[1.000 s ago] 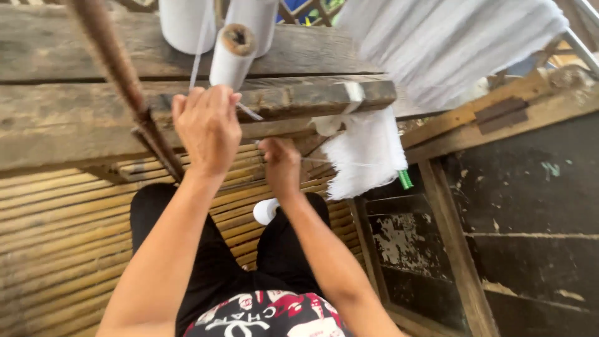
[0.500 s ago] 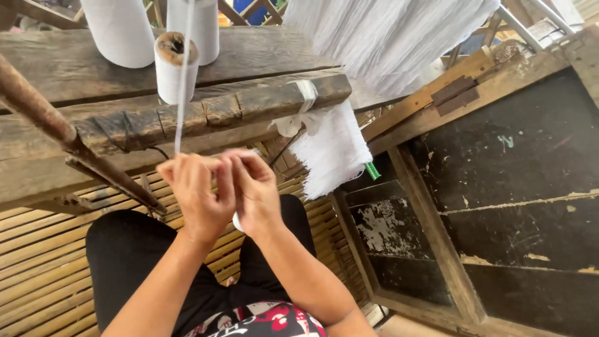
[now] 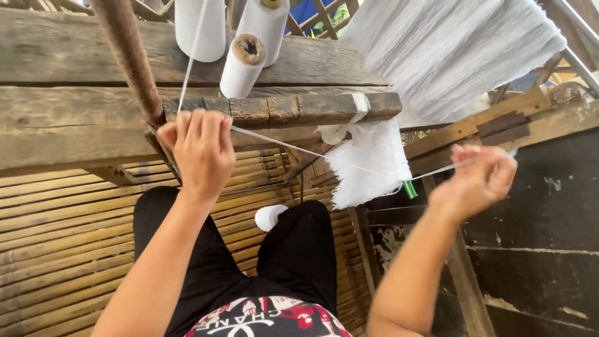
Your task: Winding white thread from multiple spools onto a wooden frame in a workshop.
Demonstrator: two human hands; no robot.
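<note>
My left hand (image 3: 199, 150) is raised in front of a wooden beam (image 3: 281, 109) and pinches a white thread (image 3: 293, 146). The thread runs taut to the right, across to my right hand (image 3: 477, 181), which grips its other end out at the right. A second strand rises from my left hand to the white thread spools (image 3: 246, 59) standing on the wooden frame above. A bundle of white yarn (image 3: 368, 162) hangs from the beam between my hands.
A wide sheet of white warp threads (image 3: 449, 50) spreads at the top right. A dark wooden rod (image 3: 131, 62) slants down at the left. A slatted bamboo floor (image 3: 56, 237) lies below, with a small white spool (image 3: 269, 217) between my knees. Dark boards (image 3: 536, 249) lie at the right.
My hands were together at the middle, working the thread. Now the right hand has pulled far out to the right, stretching the thread, and the left hand has risen to the beam.
</note>
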